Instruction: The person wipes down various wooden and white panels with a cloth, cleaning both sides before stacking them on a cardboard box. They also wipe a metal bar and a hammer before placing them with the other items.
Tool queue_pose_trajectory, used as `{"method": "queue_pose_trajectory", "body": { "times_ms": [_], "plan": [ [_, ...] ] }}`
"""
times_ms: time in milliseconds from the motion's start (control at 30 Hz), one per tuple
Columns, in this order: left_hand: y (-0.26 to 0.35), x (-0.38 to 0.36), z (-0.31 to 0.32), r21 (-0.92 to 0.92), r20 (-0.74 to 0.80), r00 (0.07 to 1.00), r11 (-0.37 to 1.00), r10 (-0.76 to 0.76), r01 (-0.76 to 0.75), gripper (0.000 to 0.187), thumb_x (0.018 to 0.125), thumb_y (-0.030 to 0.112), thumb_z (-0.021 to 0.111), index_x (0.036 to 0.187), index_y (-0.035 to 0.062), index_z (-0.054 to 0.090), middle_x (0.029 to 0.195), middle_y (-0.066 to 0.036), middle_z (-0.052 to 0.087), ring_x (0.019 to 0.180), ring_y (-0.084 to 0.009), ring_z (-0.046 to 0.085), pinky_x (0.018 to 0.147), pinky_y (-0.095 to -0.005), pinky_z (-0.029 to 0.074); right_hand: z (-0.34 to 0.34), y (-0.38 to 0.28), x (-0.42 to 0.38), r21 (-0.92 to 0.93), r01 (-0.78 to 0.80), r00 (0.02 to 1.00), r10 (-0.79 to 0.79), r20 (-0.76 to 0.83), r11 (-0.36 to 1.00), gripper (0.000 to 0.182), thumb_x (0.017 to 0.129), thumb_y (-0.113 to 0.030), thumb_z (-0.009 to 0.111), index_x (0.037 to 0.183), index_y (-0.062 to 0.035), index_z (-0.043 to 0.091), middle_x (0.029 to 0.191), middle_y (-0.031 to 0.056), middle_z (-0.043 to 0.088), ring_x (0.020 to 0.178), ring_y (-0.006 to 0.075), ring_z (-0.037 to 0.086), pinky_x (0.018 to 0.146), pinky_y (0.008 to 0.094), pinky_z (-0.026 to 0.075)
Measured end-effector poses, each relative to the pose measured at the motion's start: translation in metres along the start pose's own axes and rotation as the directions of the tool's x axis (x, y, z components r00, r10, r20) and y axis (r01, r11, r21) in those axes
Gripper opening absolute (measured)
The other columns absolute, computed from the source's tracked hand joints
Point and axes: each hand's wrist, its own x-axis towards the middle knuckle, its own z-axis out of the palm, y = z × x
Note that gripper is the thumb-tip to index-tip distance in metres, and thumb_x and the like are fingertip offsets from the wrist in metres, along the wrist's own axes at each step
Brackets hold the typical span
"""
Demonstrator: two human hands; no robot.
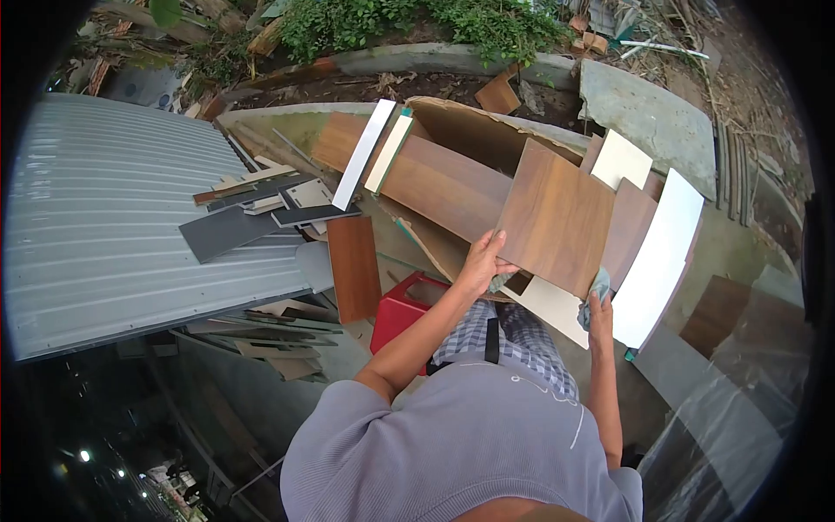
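A square brown wood-grain board [557, 217] is tilted up in front of me, above a large open cardboard box [461, 122]. My left hand [481, 264] is closed on its lower left corner, thumb on the face and fingers partly hidden below. A bit of greyish cloth [502, 281] shows beneath that hand. At the lower right corner, my right hand [600, 315] is closed around a blue-grey cloth [595, 294] that touches the board's edge. Under the board lies a longer wood-grain panel [444, 183] across the box.
White panels [661, 252] lie to the right, with narrow white strips [364, 155] at the left. Grey and brown offcuts [230, 230] rest on a corrugated metal sheet [113, 200]. A red plastic stool [402, 309] stands by my legs. Clear plastic sheeting [739, 409] covers boards at right.
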Motion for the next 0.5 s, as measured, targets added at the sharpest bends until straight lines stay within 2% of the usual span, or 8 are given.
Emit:
{"method": "queue_pose_trajectory", "body": {
  "times_ms": [33, 67, 100, 200, 300, 500],
  "plan": [
    [0.010, 0.001, -0.012, -0.041, -0.022, 0.999, 0.999, 0.030, -0.031, 0.040, 0.091, 0.031, 0.045, 0.119, 0.0026, 0.042, 0.107, -0.013, 0.055, 0.088, -0.0241, 0.062, 0.075, -0.0379, 0.052, 0.010, -0.009, -0.001, -0.030, -0.062, 0.998, 0.063, 0.031, 0.998, 0.028, 0.089, -0.028, 0.050, 0.103, -0.0047, 0.052, 0.082, -0.0002, 0.054, 0.067, 0.0058, 0.049, 0.057, 0.0206, 0.040],
    [0.019, 0.002, -0.025, -0.083, -0.048, 0.997, 0.994, 0.060, -0.064, 0.041, 0.091, 0.030, 0.044, 0.120, 0.0019, 0.041, 0.109, -0.014, 0.054, 0.088, -0.0252, 0.062, 0.075, -0.0387, 0.052, 0.023, -0.016, -0.003, -0.055, 0.002, 0.999, 0.000, 0.034, 0.998, 0.025, 0.088, -0.029, 0.052, 0.095, -0.0051, 0.052, 0.077, -0.0001, 0.053, 0.063, 0.0059, 0.047, 0.054, 0.0210, 0.038],
    [0.027, 0.005, -0.041, -0.118, -0.099, 0.992, 0.989, 0.076, -0.088, 0.039, 0.091, 0.030, 0.044, 0.118, 0.0024, 0.041, 0.109, -0.014, 0.054, 0.090, -0.0271, 0.061, 0.078, -0.0415, 0.051, 0.031, -0.015, -0.002, -0.071, -0.005, 0.998, 0.010, 0.063, 0.997, 0.026, 0.088, -0.029, 0.052, 0.098, -0.0050, 0.052, 0.077, -0.0001, 0.054, 0.062, 0.0063, 0.047, 0.054, 0.0212, 0.038],
    [0.061, 0.011, -0.095, -0.154, -0.212, 0.960, 0.964, 0.184, -0.218, 0.036, 0.091, 0.030, 0.045, 0.114, 0.0025, 0.042, 0.105, -0.014, 0.057, 0.089, -0.0269, 0.061, 0.078, -0.0414, 0.051, 0.058, -0.006, 0.002, -0.045, -0.026, 0.990, 0.032, 0.136, 0.999, 0.032, 0.088, -0.029, 0.053, 0.111, -0.0065, 0.050, 0.076, -0.0007, 0.054, 0.062, 0.0069, 0.049, 0.055, 0.0218, 0.041],
    [0.102, 0.014, -0.153, -0.036, -0.335, 0.897, 0.947, 0.289, -0.319, 0.037, 0.091, 0.031, 0.045, 0.114, 0.0026, 0.041, 0.104, -0.014, 0.057, 0.089, -0.0256, 0.062, 0.078, -0.0406, 0.051, 0.079, 0.002, 0.008, -0.057, -0.042, 0.989, 0.050, 0.141, 0.998, 0.033, 0.088, -0.030, 0.052, 0.111, -0.0064, 0.050, 0.076, -0.0004, 0.054, 0.062, 0.0070, 0.050, 0.054, 0.0213, 0.041],
    [0.186, 0.014, -0.281, 0.161, -0.543, 0.759, 0.931, 0.360, -0.326, 0.035, 0.091, 0.032, 0.045, 0.111, 0.0041, 0.048, 0.098, -0.010, 0.059, 0.082, -0.0205, 0.062, 0.071, -0.0340, 0.052, 0.126, -0.014, 0.030, -0.143, -0.121, 0.985, 0.136, 0.105, 0.982, 0.035, 0.088, -0.031, 0.052, 0.112, -0.0056, 0.049, 0.074, -0.0003, 0.053, 0.061, 0.0073, 0.049, 0.054, 0.0212, 0.040]
  ]
}}
